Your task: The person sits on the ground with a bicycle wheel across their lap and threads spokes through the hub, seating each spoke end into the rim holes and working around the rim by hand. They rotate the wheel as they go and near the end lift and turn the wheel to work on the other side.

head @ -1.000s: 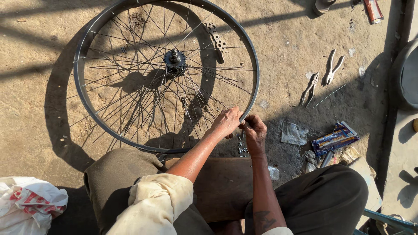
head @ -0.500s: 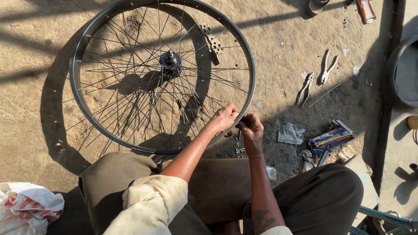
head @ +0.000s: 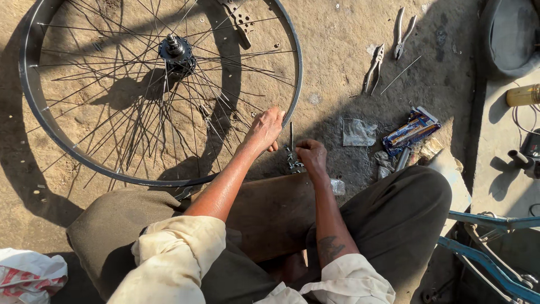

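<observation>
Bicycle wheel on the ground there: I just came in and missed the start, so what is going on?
A seated person has a spoked bicycle wheel lying flat on the dirt. The left hand rests at the rim's near edge. The right hand pinches small metal parts beside a thin rod standing between the hands. Two pliers lie apart on the ground.

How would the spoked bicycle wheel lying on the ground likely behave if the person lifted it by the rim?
The wheel probably lifts as one stiff hoop, since its metal rim looks rigid. It is likely light for its size: no tyre, thin spokes. Some spokes look loose and splayed, so they may rattle or flop near the left hand.
</observation>
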Motion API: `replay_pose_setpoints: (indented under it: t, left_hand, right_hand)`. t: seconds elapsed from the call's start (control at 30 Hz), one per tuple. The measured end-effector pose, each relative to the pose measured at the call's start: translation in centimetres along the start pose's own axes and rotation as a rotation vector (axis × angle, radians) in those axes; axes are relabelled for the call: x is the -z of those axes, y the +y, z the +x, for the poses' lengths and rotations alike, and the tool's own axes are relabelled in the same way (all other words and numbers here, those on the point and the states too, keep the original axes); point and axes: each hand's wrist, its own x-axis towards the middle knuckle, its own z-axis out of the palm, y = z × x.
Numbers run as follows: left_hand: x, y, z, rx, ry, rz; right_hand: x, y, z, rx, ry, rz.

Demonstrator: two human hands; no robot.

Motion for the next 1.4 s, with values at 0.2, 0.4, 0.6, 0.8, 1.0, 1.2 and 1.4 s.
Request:
replay_pose_setpoints:
  t: [0.2,0.4,0.6,0.8,1.0,1.2,1.4]
  left_hand:
    - [0.2,-0.2,0.2,-0.045,0.008,-0.015]
    - [0.1,-0.2,0.3,0.041,0.007,-0.090]
    - [0.0,-0.2,0.7,-0.007,0.037,0.021]
    - [-0.1,-0.7,1.0,-0.005,0.017,-0.130]
    - [-0.2,-0.7,1.0,-0.011,0.042,-0.120]
    - [0.1,-0.2,0.9,0.003,0.053,-0.041]
    - [-0.2,-0.9,1.2,-0.022,0.054,-0.031]
  right_hand:
    - [-4.3,-1.5,-1.1,0.303,0.081,-0.611]
    - [-3.8,-1.7,-1.4,0.267,0.062,-0.682]
    - [-3.5,-0.1,-0.8,0.225,0.126,-0.671]
    - [-3.9,1.6,-0.1,0.315,0.119,-0.655]
    - [-3.4,1.5,-0.6,0.531,0.325,-0.353]
    - [-2.9,-3.6,-2.5,0.206,0.016,0.573]
    - [-3.0,-8.7,-4.3,0.061,-0.052,0.766]
